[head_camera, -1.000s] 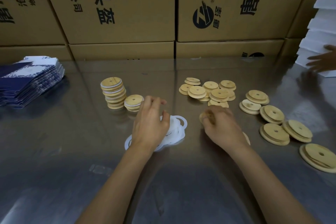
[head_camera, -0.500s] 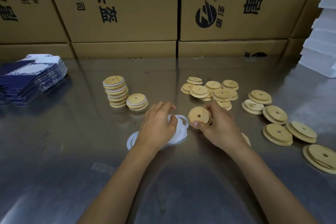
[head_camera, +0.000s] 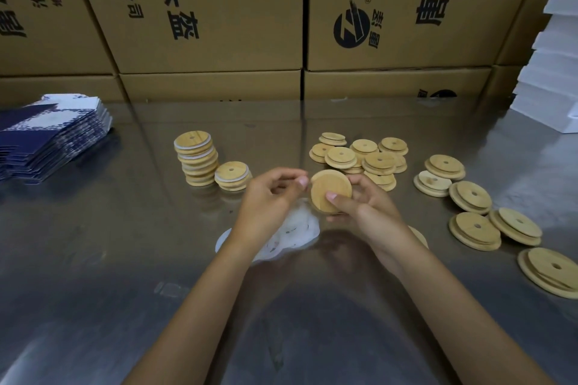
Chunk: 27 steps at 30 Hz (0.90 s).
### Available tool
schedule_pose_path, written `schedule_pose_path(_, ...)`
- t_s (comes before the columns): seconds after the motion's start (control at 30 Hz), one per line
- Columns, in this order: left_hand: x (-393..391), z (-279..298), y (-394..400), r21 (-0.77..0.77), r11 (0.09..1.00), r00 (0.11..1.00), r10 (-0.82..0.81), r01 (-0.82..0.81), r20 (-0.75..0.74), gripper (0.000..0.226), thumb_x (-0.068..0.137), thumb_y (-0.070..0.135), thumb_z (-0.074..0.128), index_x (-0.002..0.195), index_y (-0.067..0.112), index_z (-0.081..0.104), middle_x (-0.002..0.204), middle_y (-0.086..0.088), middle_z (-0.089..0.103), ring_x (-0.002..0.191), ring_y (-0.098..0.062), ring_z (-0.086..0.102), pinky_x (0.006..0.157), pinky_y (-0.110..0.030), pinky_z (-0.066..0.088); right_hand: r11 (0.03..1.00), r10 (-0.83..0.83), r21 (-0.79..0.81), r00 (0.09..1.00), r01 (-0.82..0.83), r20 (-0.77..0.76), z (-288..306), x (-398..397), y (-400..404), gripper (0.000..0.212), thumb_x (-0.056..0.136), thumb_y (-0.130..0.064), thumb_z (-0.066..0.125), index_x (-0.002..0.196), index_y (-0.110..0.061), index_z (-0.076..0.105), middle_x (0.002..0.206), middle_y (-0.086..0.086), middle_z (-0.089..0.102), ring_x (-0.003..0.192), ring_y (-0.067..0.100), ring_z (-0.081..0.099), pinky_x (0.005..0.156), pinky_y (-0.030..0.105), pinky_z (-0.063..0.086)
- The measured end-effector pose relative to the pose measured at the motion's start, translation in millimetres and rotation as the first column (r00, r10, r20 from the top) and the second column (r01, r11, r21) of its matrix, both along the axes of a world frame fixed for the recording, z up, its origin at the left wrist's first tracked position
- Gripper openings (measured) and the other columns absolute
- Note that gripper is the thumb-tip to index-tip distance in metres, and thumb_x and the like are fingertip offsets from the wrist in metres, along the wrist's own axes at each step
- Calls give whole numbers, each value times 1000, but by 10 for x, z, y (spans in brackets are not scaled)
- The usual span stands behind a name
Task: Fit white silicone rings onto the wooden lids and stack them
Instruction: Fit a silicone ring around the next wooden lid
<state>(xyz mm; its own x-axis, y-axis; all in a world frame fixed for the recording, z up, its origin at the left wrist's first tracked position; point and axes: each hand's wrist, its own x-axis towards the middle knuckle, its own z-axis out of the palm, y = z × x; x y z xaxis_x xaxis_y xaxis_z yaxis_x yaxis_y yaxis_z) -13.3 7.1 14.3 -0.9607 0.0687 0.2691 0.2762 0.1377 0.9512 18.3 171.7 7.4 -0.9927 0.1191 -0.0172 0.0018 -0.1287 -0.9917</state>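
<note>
Head view, steel table [head_camera: 93,259], cardboard boxes [head_camera: 219,25]

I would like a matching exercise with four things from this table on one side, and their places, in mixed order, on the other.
Things:
1. held lid
2. tall lid stack
3. white rings
4. blue cartons

Places:
A. far left of the table
B. on the table under the hands
C. in the right hand
D. left of the short lid stack

Pairs: 1-C, 2-D, 3-B, 4-A
</note>
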Motion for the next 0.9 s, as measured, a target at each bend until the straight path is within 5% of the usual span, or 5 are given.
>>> schedule_pose_path(0.13, -134, -97, -224, -331, 929, 982, 186, -164, 35, 16, 93, 12, 59, 102, 16, 72, 92, 6, 70, 86, -6, 63, 77, -16, 47, 994, -58, -92, 995, 65, 78, 18, -6, 50, 26, 92, -4, 69, 115, -6, 59, 107, 10, 73, 92, 22, 73, 75, 32, 62)
schedule_pose_path(0.3, -185, -198, -298, -640, 763, 992, 129, -90, 14, 18, 90, 18, 63, 103, 13, 75, 104, -2, 69, 109, -24, 56, 93, -38, 48, 988, -88, -113, 982, 107, 165, 10, -12, 81, 27, 92, -5, 69, 117, -7, 59, 117, 15, 71, 108, 27, 70, 80, 33, 60)
schedule_pose_path(0.57, -76, -87, -208, -393, 894, 973, 231, -216, -10, 11, 84, 16, 69, 81, 25, 75, 81, 12, 69, 78, -4, 62, 72, -26, 52, 987, -63, -135, 981, 89, 184, 15, -9, 102, 27, 94, -6, 66, 120, -8, 60, 120, 15, 71, 111, 28, 69, 87, 37, 59)
schedule_pose_path(0.77, 93, 191, -157, -17, 973, 968, -229, 232, 104, 9, 79, 12, 78, 88, 10, 77, 84, -6, 75, 72, -10, 63, 61, -16, 48, 958, 80, -283, 991, -46, 110, 40, -21, 102, 28, 106, -20, 45, 125, -6, 61, 122, 19, 70, 108, 30, 70, 100, 46, 54)
schedule_pose_path(0.9, 159, 212, -28, 31, 984, 980, -180, 178, 85, 10, 78, 6, 79, 86, 2, 75, 76, -7, 73, 64, -4, 61, 55, -13, 45, 942, 264, -239, 960, -236, 89, 55, 2, 85, 53, 101, -51, 43, 123, -8, 66, 114, 16, 74, 108, 29, 71, 93, 44, 58)
